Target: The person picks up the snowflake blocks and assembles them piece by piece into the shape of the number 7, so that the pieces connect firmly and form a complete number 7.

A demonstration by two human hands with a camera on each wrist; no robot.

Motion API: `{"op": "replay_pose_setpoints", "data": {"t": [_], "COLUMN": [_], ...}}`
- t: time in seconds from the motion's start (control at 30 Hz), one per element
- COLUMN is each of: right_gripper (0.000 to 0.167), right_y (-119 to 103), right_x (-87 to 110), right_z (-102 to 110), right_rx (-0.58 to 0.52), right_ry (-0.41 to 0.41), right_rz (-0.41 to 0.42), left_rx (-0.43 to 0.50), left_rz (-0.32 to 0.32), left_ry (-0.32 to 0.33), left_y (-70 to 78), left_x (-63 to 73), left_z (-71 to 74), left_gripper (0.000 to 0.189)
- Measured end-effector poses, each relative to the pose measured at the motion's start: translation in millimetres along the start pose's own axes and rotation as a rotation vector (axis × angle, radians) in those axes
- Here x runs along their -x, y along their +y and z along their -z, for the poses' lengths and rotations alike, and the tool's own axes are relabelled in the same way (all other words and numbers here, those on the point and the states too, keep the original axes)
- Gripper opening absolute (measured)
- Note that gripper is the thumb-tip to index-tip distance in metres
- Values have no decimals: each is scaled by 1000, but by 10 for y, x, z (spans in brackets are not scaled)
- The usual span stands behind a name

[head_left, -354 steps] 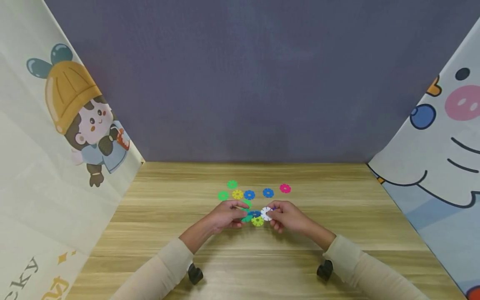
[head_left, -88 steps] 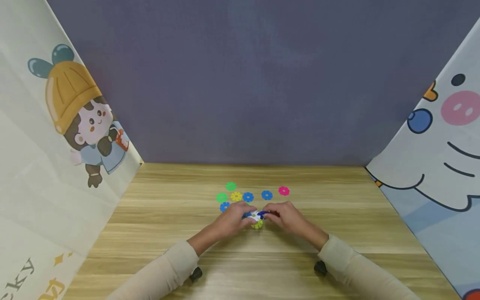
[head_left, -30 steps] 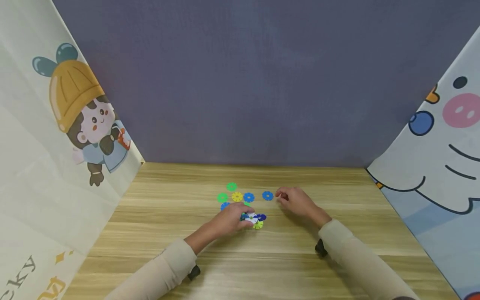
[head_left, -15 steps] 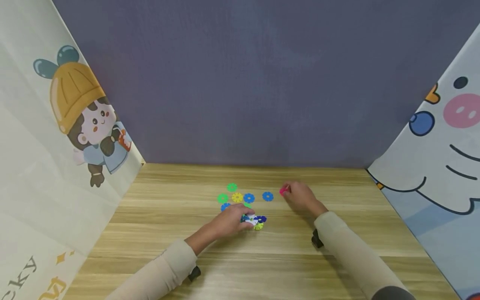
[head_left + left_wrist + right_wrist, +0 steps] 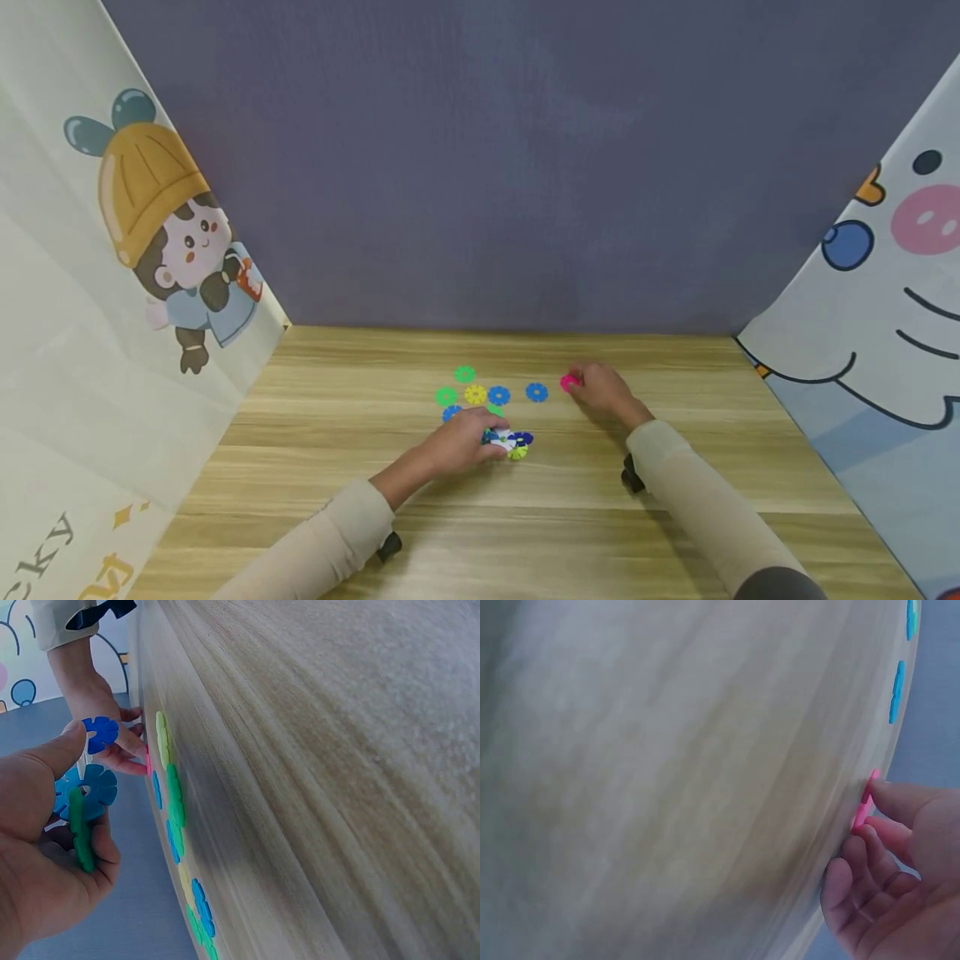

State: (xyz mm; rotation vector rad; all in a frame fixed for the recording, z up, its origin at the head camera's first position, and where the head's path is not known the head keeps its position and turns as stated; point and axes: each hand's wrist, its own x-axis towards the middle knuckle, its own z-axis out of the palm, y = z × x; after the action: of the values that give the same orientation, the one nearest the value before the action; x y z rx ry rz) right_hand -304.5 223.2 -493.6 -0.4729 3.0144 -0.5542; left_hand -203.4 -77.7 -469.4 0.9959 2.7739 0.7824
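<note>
Left hand (image 5: 465, 440) holds joined discs (image 5: 507, 444), right hand (image 5: 602, 390) pinches pink disc (image 5: 569, 383)

The left hand is partly closed, its thumb and fingers curled round the joined discs near the middle of the worktop (image 5: 337, 492). In the left wrist view this cluster shows a dark blue disc (image 5: 103, 733), a white disc (image 5: 82, 763) seen edge-on, a mid-blue disc (image 5: 103, 782) and a green disc (image 5: 79, 829) set at an angle to it.

The right hand is further forward and to the right, nearly closed, with the pink disc between thumb and fingertips. The disc is low at the worktop; whether it touches the wood cannot be told.

Just on the near side of the cluster lies a yellow-green disc (image 5: 518, 453). Beyond the left hand, a second green disc (image 5: 496, 410) and a blue disc (image 5: 451, 413) are partly hidden behind it. Further back are a yellow disc (image 5: 470, 394), with another blue disc (image 5: 493, 396) just to its right, and two bright green discs (image 5: 440, 397). One more blue disc (image 5: 530, 392) lies alone between these and the pink disc.

Both arms wear pale sleeves (image 5: 341, 533), with a black device (image 5: 389, 547) under each wrist. A grey-blue panel (image 5: 480, 167) stands behind the worktop, and pale side panels (image 5: 75, 333) carry cartoon prints.
</note>
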Motion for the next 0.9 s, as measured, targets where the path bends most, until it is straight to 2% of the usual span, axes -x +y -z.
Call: {"op": "replay_pose_setpoints", "data": {"t": [0.3,0.57,0.9], "right_gripper": [28,30,24], "right_y": [25,59,101], "right_x": [-4,24,162], "right_z": [-5,6,-7], "right_rx": [-21,-83,-77], "right_ry": [8,40,66], "right_rz": [-12,-69,30], "left_rx": [-17,-19,-14], "left_rz": [4,-1,-8], "left_ry": [-9,-12,-17], "left_y": [2,16,21], "left_x": [4,14,17], "left_z": [7,18,15], "left_gripper": [43,43,42]}}
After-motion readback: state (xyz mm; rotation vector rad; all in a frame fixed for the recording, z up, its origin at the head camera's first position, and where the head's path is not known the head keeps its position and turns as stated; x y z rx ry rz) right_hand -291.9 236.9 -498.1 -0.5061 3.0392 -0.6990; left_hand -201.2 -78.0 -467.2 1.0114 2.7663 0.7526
